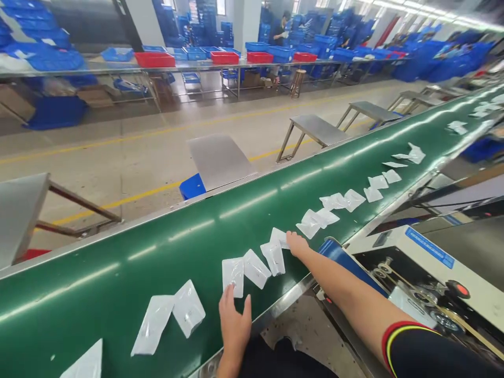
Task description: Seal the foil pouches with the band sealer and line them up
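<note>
A long green conveyor belt (118,273) runs from lower left to upper right, carrying several small white plastic pouches. My left hand (234,320) lies flat and open on the belt's near edge, fingertips touching a white pouch (233,274). My right hand (297,243) reaches across the belt, fingers resting on another white pouch (279,237) beside two overlapping pouches (263,262). Nothing is lifted. More pouches (315,219) trail up the belt to the right. My right arm crosses over the belt's metal edge.
A sealing machine (425,273) with a blue roller stands at the right, next to the belt. Small metal side tables (220,157) line the far side of the belt. Beyond the aisle, long tables hold blue and red crates (155,59); a person stands far back.
</note>
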Tool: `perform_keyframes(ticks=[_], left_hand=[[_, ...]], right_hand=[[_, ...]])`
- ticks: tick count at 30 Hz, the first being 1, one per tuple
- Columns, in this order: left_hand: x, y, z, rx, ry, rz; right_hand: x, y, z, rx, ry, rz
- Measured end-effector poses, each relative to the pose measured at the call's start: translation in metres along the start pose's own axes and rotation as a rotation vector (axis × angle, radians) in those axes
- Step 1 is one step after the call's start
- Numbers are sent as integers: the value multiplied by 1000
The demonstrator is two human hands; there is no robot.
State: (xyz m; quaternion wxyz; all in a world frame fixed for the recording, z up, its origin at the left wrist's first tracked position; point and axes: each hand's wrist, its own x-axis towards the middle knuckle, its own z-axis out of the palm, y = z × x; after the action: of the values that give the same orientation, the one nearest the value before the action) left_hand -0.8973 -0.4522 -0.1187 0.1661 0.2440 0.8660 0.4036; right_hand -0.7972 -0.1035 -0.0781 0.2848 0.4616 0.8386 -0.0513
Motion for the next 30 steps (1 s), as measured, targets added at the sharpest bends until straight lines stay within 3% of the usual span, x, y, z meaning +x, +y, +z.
perform_keyframes(ticks=[3, 6, 9, 12, 17, 22, 26, 30], left_hand=[[6, -30, 3, 111, -2, 85], [20, -42, 13, 193, -73, 259], [38, -36, 21, 274, -207, 429], [54, -23, 25, 360, -328, 504], [63, -16, 33, 403, -356, 466], [62, -14, 45, 308, -397, 403], [68, 3, 46, 162, -362, 268], [82, 25, 21, 16, -254, 151]], right_hand=[[16, 20, -13, 14, -57, -31], [26, 41, -35, 29, -48, -59], [26, 54, -50, 44, -20, -94], [18, 55, -47, 49, -6, -143], [2, 24, -1, 15, -109, -213], [-16, -14, 46, -57, -181, -157], [-7, -2, 36, -86, -162, -194], [16, 23, 4, -86, -107, -309]])
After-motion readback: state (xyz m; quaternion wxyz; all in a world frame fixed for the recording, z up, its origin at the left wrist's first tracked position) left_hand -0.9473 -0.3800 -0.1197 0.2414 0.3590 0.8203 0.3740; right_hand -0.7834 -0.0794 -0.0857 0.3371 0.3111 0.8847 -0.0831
